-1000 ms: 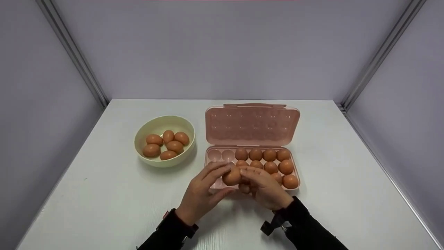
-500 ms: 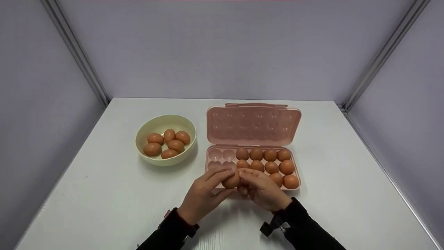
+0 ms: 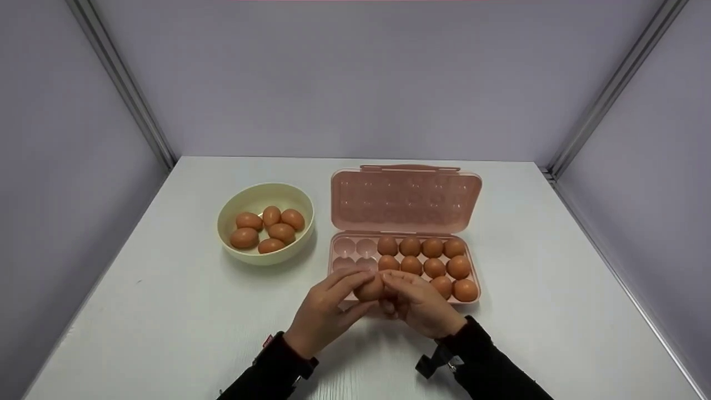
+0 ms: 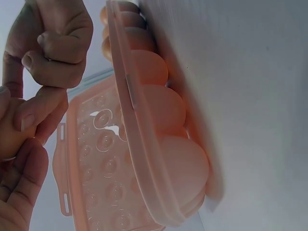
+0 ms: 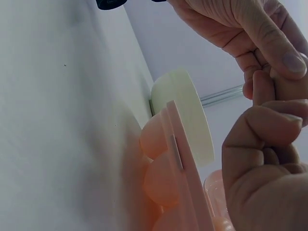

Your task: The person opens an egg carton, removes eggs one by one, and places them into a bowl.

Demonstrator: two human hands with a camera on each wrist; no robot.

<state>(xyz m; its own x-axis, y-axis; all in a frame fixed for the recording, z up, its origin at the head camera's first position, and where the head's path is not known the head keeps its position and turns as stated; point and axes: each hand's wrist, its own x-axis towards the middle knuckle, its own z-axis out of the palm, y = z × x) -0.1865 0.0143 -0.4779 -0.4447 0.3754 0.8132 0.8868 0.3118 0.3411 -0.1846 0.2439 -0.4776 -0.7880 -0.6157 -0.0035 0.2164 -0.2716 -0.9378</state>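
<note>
— Looking at what?
— Viewing one white tabletop [image 3: 555, 289], carrying one open pink carton [image 3: 344, 247], stretching lengthwise left to right, and one pale bowl [image 3: 266, 260], standing to its left.
— Doing what with the fingers [image 4: 43, 109]?
— Pinching one brown egg [image 3: 368, 289] with left hand [image 3: 328, 314] and right hand [image 3: 426, 306] alike, holding it up near the carton's front.
— Pointing which way?
— Covering its ends, so leaving the long axis unclear.
— Counting the others?
— Finding ten carton eggs [image 3: 434, 268] in plain view, plus six bowl eggs [image 3: 281, 233], lying at mixed angles.

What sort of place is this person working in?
Probably a small recording or test booth rather than a home kitchen: flat, pale lilac-grey wall panels stand on three sides, with straight grey metal corner posts between them, around a flat, white, straight-edged table.
</note>
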